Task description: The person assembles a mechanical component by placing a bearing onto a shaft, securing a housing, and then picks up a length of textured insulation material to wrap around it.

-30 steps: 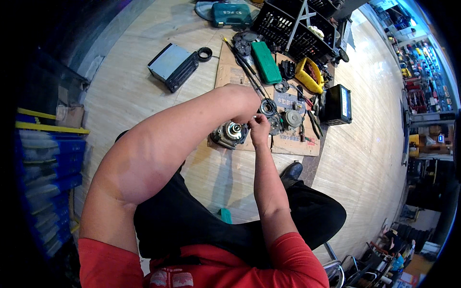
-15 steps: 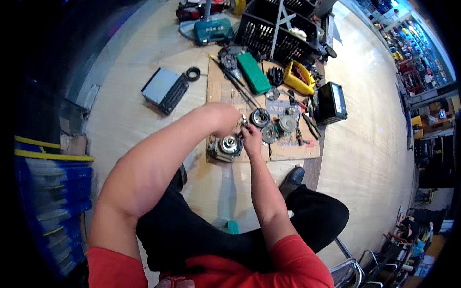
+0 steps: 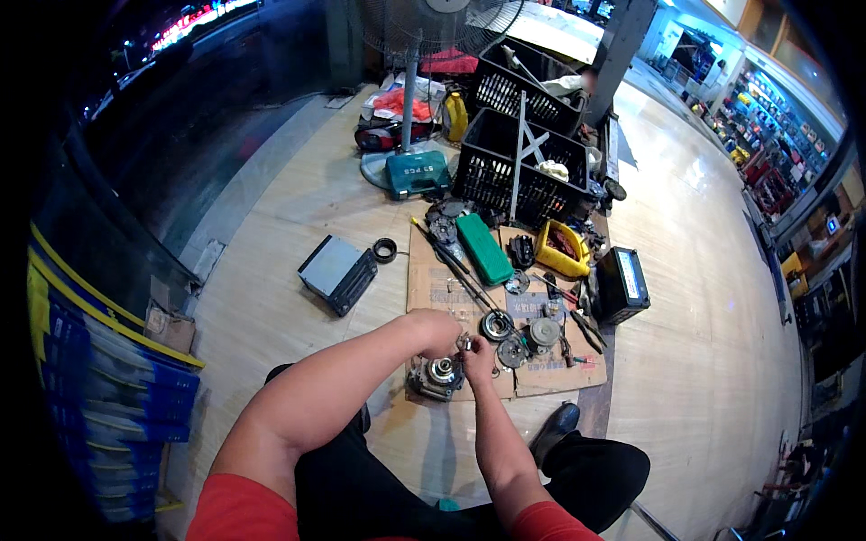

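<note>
My left hand [image 3: 436, 332] has its back up and fingers curled at a small shiny metal part [image 3: 466, 343]; its fingertips are hidden, so what it grips is unclear. My right hand [image 3: 478, 361] pinches that part from the right. Just below them a metal housing with a shiny central hub [image 3: 436, 379] sits at the near edge of the cardboard [image 3: 436, 288]. To their right lie a ring-shaped part [image 3: 496, 325], a round plate [image 3: 511, 353] and a cylindrical metal part [image 3: 544, 334].
Beyond are pliers [image 3: 586, 329], a green case [image 3: 484, 248], a yellow container [image 3: 561, 248], black crates [image 3: 487, 171], a teal case [image 3: 417, 176] and a fan [image 3: 410, 95]. A silver-black box [image 3: 336, 275] lies left, a battery [image 3: 621, 286] right, blue stacked bins [image 3: 108, 406] near left.
The view has tilted upward, so everything sits lower in the picture and the fan and street show. Both hands stay together above the housing, with the small metal part now more visible between them.
</note>
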A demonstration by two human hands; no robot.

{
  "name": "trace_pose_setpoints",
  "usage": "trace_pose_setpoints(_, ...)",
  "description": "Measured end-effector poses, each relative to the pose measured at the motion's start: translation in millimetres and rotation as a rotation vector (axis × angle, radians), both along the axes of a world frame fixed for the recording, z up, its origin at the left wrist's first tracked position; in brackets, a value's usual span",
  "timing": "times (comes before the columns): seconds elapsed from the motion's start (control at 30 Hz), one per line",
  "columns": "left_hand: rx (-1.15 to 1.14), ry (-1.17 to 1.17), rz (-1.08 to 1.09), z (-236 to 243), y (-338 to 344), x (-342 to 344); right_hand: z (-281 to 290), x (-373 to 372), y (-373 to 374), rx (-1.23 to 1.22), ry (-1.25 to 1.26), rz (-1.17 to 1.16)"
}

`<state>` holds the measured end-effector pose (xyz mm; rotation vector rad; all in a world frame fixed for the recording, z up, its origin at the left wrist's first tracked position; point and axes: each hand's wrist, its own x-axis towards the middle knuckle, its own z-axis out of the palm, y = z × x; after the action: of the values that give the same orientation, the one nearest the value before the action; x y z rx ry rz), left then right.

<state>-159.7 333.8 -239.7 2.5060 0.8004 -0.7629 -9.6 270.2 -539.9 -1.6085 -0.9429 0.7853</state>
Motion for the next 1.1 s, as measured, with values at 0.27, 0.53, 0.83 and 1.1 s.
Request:
trace_pose_setpoints(0.27, -0.036, -0.025, 0.047, -0.9, -6.9, 2.6, 28.1, -10.2, -8.6, 0.029, 0.134, 0.058)
trace_pose_setpoints(0.53, -0.002, -0.071, 0.041, 5.7, -10.6, 12.2, 29.2, 2.7, -10.7, -0.005, 0.165, 0.046)
trace_pose_setpoints(0.83, -0.027, 0.005, 0.027, 3.2, -7.2, 4.3, 40.9, -12.2, -13.9, -0.056, 0.13, 0.065)
trace_pose_setpoints(1.1, -0.027, -0.02, 0.03, -6.4, -1.7, -1.1, 27.4, -9.4, -7.1, -0.011, 0.105, 0.048)
